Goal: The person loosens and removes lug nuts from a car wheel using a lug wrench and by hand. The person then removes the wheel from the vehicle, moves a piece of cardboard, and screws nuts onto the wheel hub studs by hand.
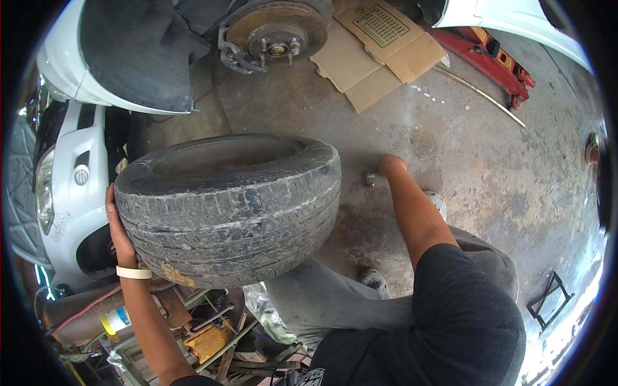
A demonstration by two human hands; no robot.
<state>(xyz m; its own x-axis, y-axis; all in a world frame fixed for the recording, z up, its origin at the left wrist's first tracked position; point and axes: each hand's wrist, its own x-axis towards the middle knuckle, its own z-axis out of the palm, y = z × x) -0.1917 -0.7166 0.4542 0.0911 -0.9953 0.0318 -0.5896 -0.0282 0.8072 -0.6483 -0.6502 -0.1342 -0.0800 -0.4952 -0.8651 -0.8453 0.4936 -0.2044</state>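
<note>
Tyre (228, 209) | left hand (119, 235) steadies sidewall | right hand (391, 165) on floor (489, 167)

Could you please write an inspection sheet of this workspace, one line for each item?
Surface: stained grey concrete floor, bare near the right hand.
Job's things: worn black rubber tyre, held upright off the floor; rusty brake disc hub exposed on the white car.
Clutter: flattened brown cardboard sheets, red floor jack, thin metal rod, pile of tools and scrap at lower left.
Grippers: left hand flat against the tyre's side; right hand reaches down to the floor beside a small metal piece, grip not visible.
Cables: nothing seen.
Surroundings: second white car at left.
</note>
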